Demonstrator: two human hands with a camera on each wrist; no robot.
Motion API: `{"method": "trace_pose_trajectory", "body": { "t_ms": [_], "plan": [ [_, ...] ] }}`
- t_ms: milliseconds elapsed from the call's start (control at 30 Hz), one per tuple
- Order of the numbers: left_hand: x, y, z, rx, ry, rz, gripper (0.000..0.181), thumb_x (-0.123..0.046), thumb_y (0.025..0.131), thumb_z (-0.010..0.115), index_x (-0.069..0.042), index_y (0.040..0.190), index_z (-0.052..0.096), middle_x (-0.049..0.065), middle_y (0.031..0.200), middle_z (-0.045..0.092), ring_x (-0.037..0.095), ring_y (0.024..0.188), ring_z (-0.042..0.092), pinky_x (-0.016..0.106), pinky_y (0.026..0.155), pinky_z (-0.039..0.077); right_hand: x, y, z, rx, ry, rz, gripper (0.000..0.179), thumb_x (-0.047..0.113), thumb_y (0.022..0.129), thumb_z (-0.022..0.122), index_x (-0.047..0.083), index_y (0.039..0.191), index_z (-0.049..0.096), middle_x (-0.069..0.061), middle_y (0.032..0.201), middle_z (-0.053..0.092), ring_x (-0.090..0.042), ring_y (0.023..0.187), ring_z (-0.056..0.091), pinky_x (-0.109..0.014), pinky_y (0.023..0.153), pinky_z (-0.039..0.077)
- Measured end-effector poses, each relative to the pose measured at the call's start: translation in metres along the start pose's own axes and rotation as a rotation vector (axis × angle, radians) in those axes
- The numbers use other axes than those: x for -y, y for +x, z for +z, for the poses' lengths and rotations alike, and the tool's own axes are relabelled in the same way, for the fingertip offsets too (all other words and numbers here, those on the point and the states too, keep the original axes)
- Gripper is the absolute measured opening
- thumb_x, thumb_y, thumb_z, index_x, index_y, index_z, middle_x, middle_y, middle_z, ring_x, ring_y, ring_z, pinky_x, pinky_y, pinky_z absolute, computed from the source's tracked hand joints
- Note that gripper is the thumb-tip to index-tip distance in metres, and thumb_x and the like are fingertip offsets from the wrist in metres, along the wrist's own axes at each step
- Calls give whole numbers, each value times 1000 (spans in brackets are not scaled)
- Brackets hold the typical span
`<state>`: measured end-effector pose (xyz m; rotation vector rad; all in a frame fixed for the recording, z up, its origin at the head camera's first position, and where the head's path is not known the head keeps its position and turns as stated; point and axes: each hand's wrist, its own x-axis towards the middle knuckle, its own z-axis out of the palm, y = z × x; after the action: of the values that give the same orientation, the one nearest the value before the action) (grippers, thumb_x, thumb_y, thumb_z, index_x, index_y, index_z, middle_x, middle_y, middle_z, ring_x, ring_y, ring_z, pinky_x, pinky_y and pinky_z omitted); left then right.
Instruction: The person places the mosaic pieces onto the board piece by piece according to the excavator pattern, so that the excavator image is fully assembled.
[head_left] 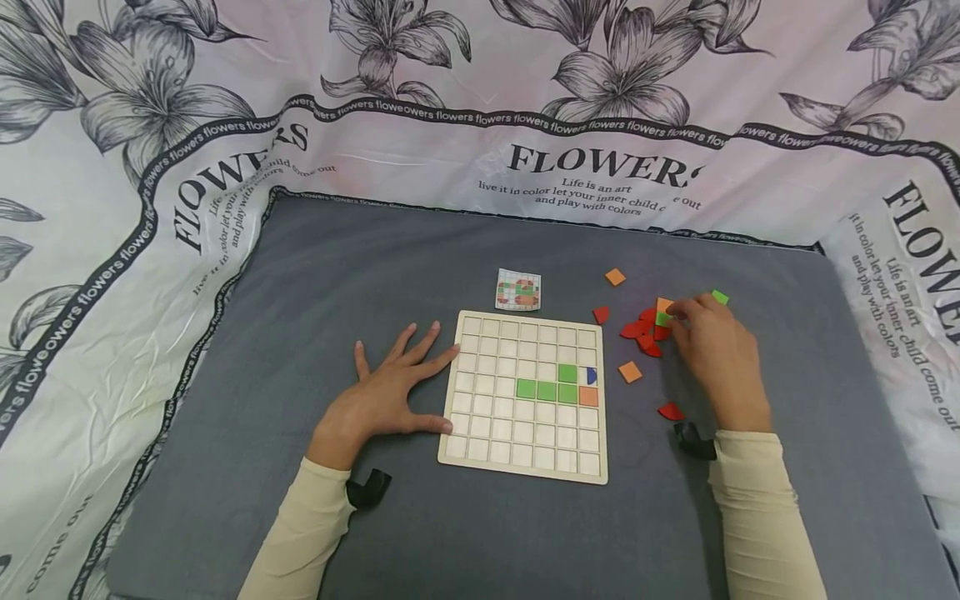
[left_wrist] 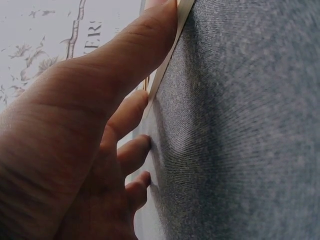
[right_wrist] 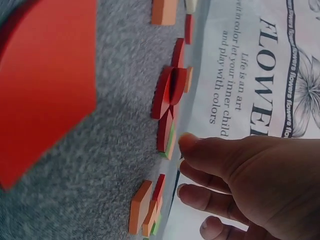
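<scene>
A pale wooden grid board (head_left: 480,450) lies on the grey cloth; several green square tiles (head_left: 567,393), an orange tile (head_left: 588,396) and a tile with a blue half-round (head_left: 592,376) sit in its cells. My left hand (head_left: 382,400) is spread flat, thumb and forefinger touching the board's left edge. Over a loose pile of red petal-shaped pieces (head_left: 637,330), my right hand (head_left: 712,346) has its fingertips beside a green tile (head_left: 663,319). In the right wrist view its thumb and fingers are loosely bent, with nothing visibly held.
A small printed pattern card (head_left: 517,290) lies behind the board. Loose orange tiles (head_left: 630,372), a red piece (head_left: 671,411) and a green tile (head_left: 720,297) lie around the pile. Flower-printed fabric (head_left: 600,183) stands up along the back and sides.
</scene>
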<state>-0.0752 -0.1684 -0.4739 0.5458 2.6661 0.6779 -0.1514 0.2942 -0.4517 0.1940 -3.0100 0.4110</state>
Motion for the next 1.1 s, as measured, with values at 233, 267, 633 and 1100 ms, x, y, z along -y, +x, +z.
{"method": "trace_pose_trajectory", "body": {
  "t_ms": [233,267,633,1100],
  "plan": [
    [1,0,0,-9,1,2,111,-68,76,86,-35,168,33,0,178,11,35,165,0,88,108,-14,-3,2,2,48,-2,6,20,8,97,76,-1,115,74,-22,113,63,-41,94,62,-63,75,53],
    [1,0,1,-10,-1,3,111,-68,76,86,-34,168,33,0,178,12,35,165,0,88,108,-14,-4,3,2,52,-1,7,19,8,97,76,-1,114,74,-22,113,63,-41,94,62,-63,75,52],
    [-1,0,-1,-8,-9,5,112,-68,75,87,-36,168,32,-2,178,11,34,165,0,87,108,-14,-9,10,0,137,-1,-13,26,14,99,76,-2,119,74,-22,115,61,-41,91,65,-62,73,53],
    [-2,0,-2,-3,-10,3,112,-67,76,87,-36,168,32,-1,178,10,33,165,-1,87,108,-14,-11,16,-4,212,-7,-12,30,17,100,75,-4,121,72,-25,118,59,-41,94,64,-63,75,54]
  ]
}}
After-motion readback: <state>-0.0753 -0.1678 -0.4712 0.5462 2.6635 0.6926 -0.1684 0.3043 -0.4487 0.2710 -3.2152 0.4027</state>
